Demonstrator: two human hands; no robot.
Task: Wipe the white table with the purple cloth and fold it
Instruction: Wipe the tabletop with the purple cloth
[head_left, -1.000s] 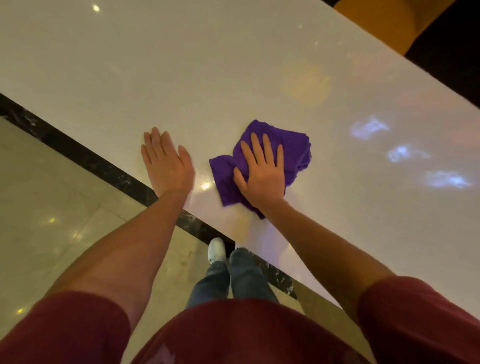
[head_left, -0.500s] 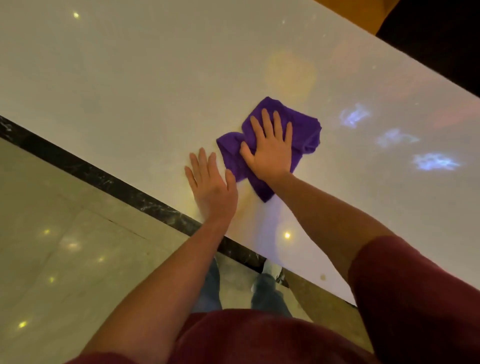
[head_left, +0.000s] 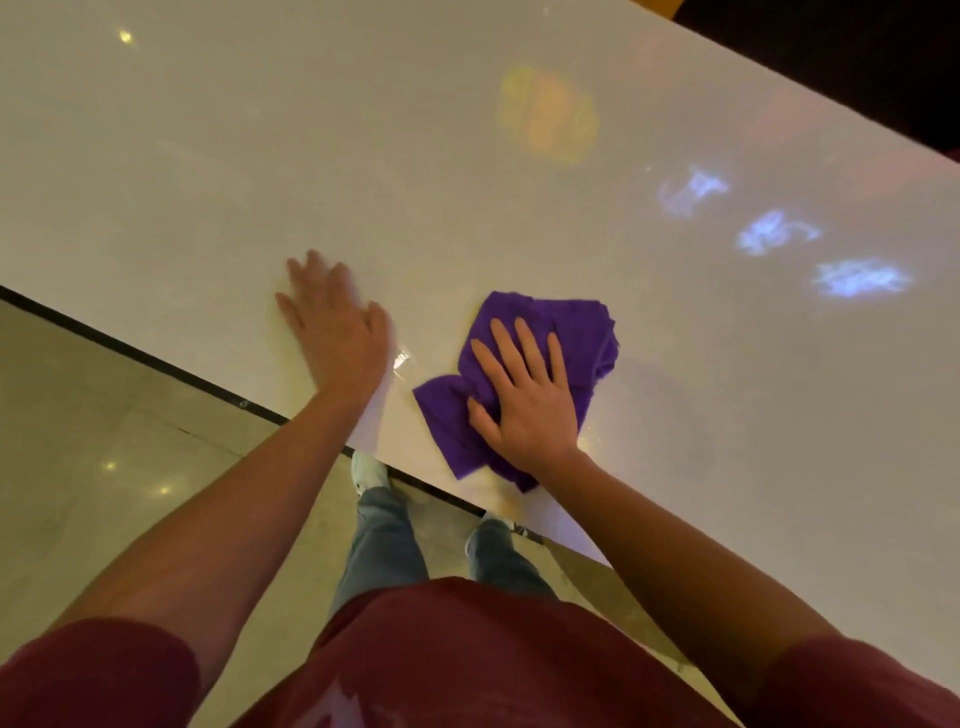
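The purple cloth (head_left: 582, 338) lies crumpled on the glossy white table (head_left: 363, 156), close to the near edge. My right hand (head_left: 524, 400) presses flat on top of it, fingers spread, covering its middle. My left hand (head_left: 337, 332) rests flat on the bare tabletop to the left of the cloth, fingers together and slightly blurred, holding nothing. A small gap of table separates the left hand from the cloth.
The table's near edge (head_left: 218, 387) runs diagonally from left down to the right, with a dark trim. Below it lie pale polished floor tiles (head_left: 93, 441) and my legs and shoes (head_left: 369, 473). Coloured light reflections (head_left: 769, 234) show on the far tabletop.
My right hand has slid the cloth back toward the near edge of the table. The left hand has shifted away from the cloth, leftward along the tabletop.
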